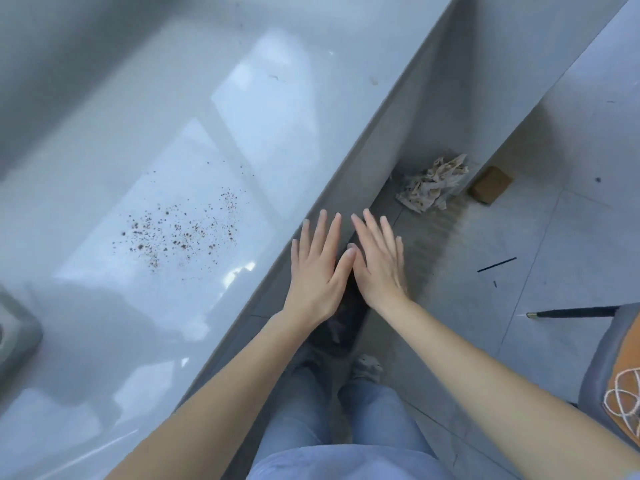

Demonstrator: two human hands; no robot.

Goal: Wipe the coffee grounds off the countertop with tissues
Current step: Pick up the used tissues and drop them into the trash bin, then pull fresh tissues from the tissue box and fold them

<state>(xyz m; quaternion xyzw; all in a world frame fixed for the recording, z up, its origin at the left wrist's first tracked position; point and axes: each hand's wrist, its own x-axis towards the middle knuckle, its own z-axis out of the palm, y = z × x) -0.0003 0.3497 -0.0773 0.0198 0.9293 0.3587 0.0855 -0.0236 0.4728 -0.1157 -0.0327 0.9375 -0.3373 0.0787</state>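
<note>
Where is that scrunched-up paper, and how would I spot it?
Look past the edge of the shiny countertop down to the floor on the right. The crumpled tissue lies there against the base of the counter, just beyond the fingertips of the right hand. It is pale, wrinkled and speckled brown, unlike the smooth brown block beside it.

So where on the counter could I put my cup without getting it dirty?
The countertop is bare above the coffee grounds, and also between them and the grey object at the left edge. The speckled middle patch is messy.
</note>
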